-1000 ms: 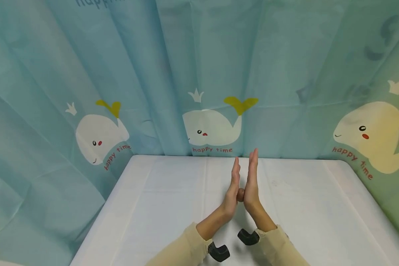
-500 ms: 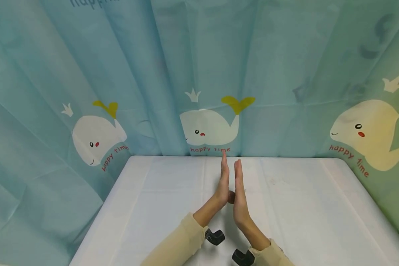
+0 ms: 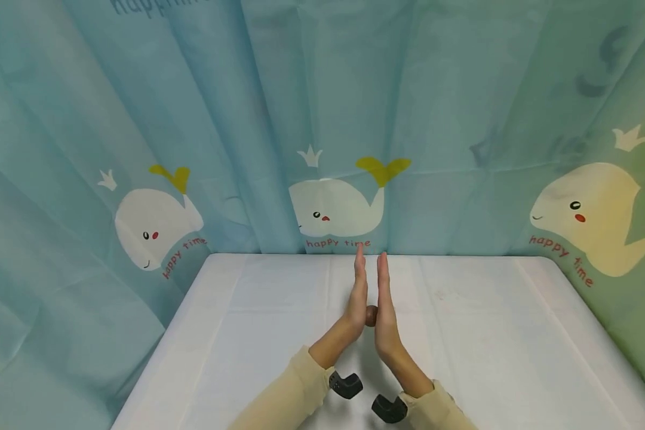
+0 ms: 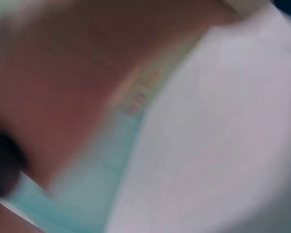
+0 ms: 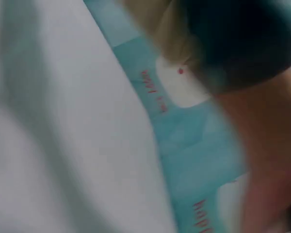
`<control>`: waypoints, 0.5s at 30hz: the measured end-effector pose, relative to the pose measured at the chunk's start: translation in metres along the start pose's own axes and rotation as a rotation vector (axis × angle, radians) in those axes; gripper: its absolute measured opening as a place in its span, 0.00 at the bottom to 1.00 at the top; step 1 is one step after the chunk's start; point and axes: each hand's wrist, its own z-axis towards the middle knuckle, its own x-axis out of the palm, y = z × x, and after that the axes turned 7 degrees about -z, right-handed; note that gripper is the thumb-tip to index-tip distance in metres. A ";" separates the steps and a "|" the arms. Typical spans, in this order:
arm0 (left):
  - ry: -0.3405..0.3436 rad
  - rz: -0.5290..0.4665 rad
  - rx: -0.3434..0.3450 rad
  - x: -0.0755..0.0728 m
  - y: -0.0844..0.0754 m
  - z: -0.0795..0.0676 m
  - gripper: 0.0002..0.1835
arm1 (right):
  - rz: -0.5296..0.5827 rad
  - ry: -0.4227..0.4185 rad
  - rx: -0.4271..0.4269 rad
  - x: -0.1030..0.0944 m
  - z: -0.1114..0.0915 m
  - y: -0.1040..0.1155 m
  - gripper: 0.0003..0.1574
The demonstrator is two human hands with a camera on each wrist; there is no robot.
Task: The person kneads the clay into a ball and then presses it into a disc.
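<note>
A small round brown ball [image 3: 371,316] is held between two facing palms above the table in the head view. My left hand [image 3: 358,298] presses it from the left, fingers straight and pointing away from me. From the right, my right hand [image 3: 386,316] presses with its fingers straight too. The fingertips stand apart, leaving a narrow gap. Much of the ball's sides is covered by the palms. In the left wrist view the left hand [image 4: 63,92] is a blur, with a dark rounded shape at the left edge. The right hand [image 5: 271,194] is blurred in the right wrist view.
A white-covered table [image 3: 478,334] lies under the hands. Behind it hangs a blue-green curtain [image 3: 451,119] printed with whales. Black wrist devices, one on the left cuff [image 3: 346,385] and another on the right cuff [image 3: 389,409], jut inward below the hands.
Both hands have moved left with the ball between them. The left hand has slid forward and the right hand back against each other, mostly in the first half second.
</note>
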 end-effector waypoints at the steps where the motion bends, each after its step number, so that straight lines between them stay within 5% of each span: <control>1: -0.014 -0.011 -0.037 -0.002 0.003 -0.001 0.34 | -0.017 0.010 -0.036 0.002 0.000 0.006 0.35; 5: 0.014 -0.094 -0.127 -0.003 0.003 -0.008 0.34 | -0.094 0.004 -0.103 0.001 0.013 0.016 0.37; 9: 0.071 -0.204 -0.087 0.001 -0.016 -0.011 0.37 | -0.091 -0.015 -0.041 -0.008 0.025 0.001 0.35; 12: 0.083 -0.167 -0.058 0.002 -0.023 -0.009 0.38 | -0.055 -0.018 -0.002 -0.009 0.019 -0.008 0.34; 15: 0.014 -0.097 -0.044 -0.001 -0.018 -0.003 0.36 | -0.051 0.027 -0.010 -0.001 0.006 -0.003 0.34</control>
